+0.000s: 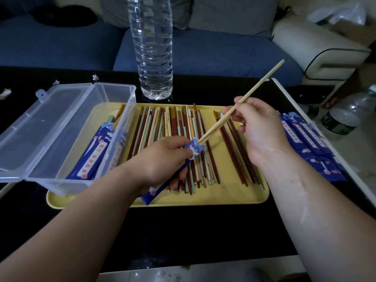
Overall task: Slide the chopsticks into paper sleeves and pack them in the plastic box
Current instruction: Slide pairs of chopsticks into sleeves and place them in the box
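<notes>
My left hand (pixel 162 159) grips a blue paper sleeve (pixel 192 148) above the yellow tray (pixel 234 196). My right hand (pixel 258 127) pinches a pair of pale chopsticks (pixel 256 90) whose tips sit in the sleeve's open mouth; their far ends point up and to the right. Several loose chopsticks (pixel 175 137), brown, green and cream, lie side by side on the tray. The clear plastic box (pixel 114 127) stands open on the tray's left end, with several sleeved pairs (pixel 95 157) inside.
A large clear water bottle (pixel 151 47) stands just behind the tray. A stack of empty blue sleeves (pixel 309 143) lies on the black table to the right. Smaller bottles (pixel 343 117) stand beyond the table's right edge. A blue sofa runs behind the table.
</notes>
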